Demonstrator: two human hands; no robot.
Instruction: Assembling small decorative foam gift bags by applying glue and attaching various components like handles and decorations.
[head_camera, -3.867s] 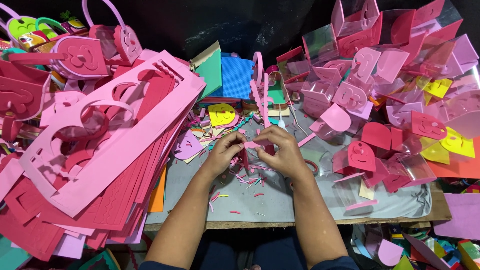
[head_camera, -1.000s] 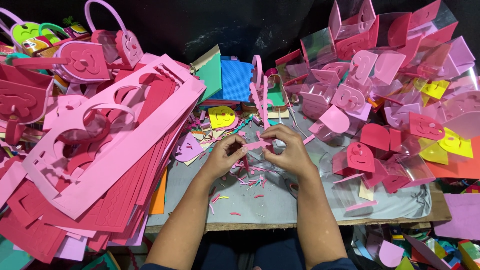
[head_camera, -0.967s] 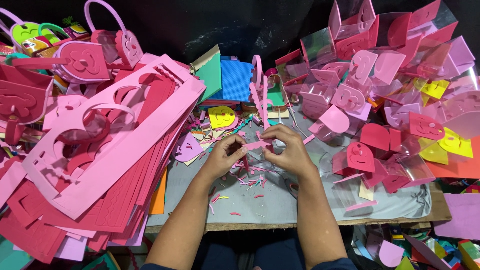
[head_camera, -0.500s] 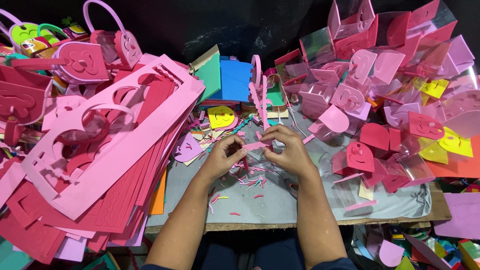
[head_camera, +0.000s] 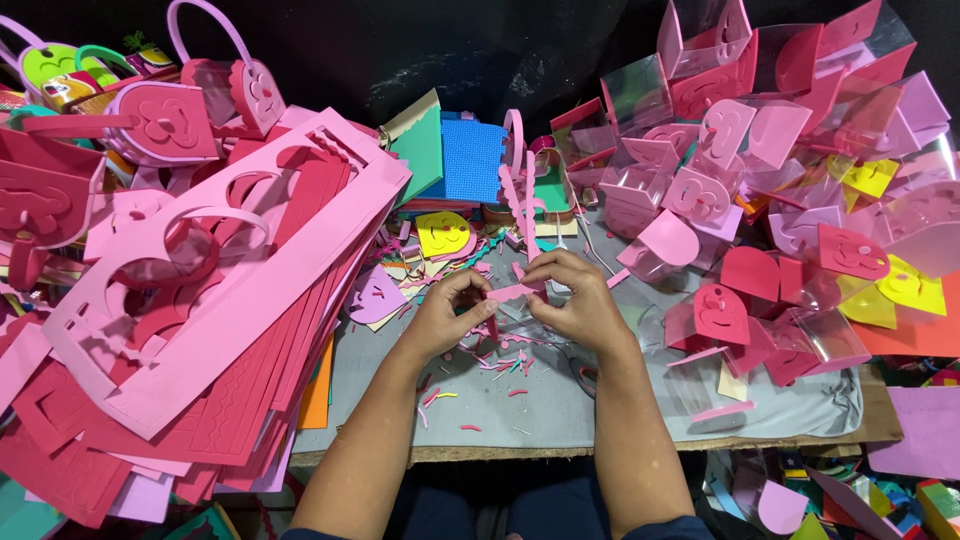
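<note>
Left hand and right hand pinched shut on a small pink foam strip, held between the fingertips at centre frame, just above the grey bench. Compared with a second ago, barely any shift: same grip, same spot, fingers only slightly reworked along the strip, so seemingly fine handwork on one piece rather than a change of piece. Below the hands, a scatter of coloured foam offcuts on the bench. Just beyond, a yellow smiley cutout and an upright pink wavy strip. Farther back at upper centre, green and blue foam sheets. Filling the left of the frame, a sloping stack of pink cut-out foam sheets; at right, a heap of pink and clear plastic boxes with yellow pieces among them.
</note>
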